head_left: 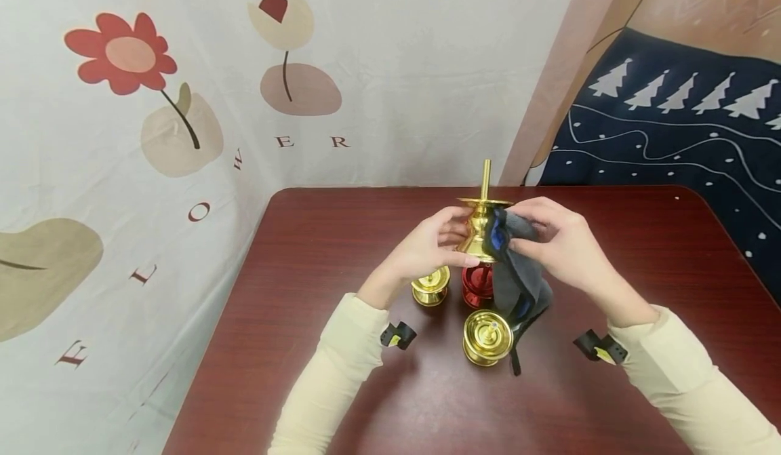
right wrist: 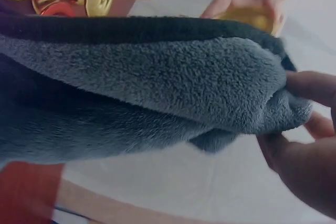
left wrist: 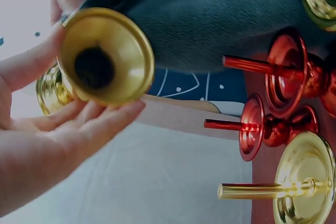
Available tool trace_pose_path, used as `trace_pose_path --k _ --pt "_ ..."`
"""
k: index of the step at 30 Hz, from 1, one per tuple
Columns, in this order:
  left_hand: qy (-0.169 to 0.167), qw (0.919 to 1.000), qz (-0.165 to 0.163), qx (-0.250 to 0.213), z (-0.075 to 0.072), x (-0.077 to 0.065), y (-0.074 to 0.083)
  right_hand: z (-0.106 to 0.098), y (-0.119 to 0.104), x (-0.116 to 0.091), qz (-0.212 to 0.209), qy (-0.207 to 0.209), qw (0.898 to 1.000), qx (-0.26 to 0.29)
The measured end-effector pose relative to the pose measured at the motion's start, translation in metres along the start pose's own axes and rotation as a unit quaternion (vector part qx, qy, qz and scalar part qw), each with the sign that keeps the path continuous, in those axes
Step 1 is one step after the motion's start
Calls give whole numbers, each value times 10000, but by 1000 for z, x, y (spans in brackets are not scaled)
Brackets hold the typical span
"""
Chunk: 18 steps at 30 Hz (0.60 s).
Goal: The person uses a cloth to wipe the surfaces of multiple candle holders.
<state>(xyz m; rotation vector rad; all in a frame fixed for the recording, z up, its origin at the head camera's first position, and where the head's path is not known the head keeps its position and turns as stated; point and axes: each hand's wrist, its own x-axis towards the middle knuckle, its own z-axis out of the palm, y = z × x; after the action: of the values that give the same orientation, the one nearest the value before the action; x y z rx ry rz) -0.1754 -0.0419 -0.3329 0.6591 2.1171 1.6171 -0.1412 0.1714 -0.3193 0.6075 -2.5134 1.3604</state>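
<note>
My left hand (head_left: 427, 243) grips a gold metal candle holder (head_left: 476, 230) around its flared foot, raised above the table with its thin stem pointing up. In the left wrist view, the hollow underside of that candle holder (left wrist: 131, 51) faces the camera. A grey plush cloth (head_left: 518, 282) with a dark border hangs from my right hand (head_left: 558, 238), which pinches it between thumb and fingers against the candle holder's side. The right wrist view has the cloth (right wrist: 199, 82) covering much of the scene, with my right fingers (right wrist: 315, 87) at its bunched end.
Below the hands stand a gold holder (head_left: 430, 287), a red holder (head_left: 477, 287) and another gold holder (head_left: 487, 336) near the cloth's hanging strip. The left wrist view has a second red holder (left wrist: 252, 127). They stand on a reddish-brown table (head_left: 305, 272) before a printed curtain (head_left: 415, 129).
</note>
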Motion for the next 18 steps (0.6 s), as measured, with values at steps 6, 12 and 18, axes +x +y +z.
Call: trace_pose_path --k 6,12,18 --pt "-469 9923 133 -1140 -7 -6 2 -7 13 4 915 -290 9898 1051" --pt "-436 9905 -89 -1305 -2 -5 1 -1 15 3 840 -234 9906 1051" --pt "236 9995 -162 -126 5 -1 -4 6 6 1 348 -75 9976 586"
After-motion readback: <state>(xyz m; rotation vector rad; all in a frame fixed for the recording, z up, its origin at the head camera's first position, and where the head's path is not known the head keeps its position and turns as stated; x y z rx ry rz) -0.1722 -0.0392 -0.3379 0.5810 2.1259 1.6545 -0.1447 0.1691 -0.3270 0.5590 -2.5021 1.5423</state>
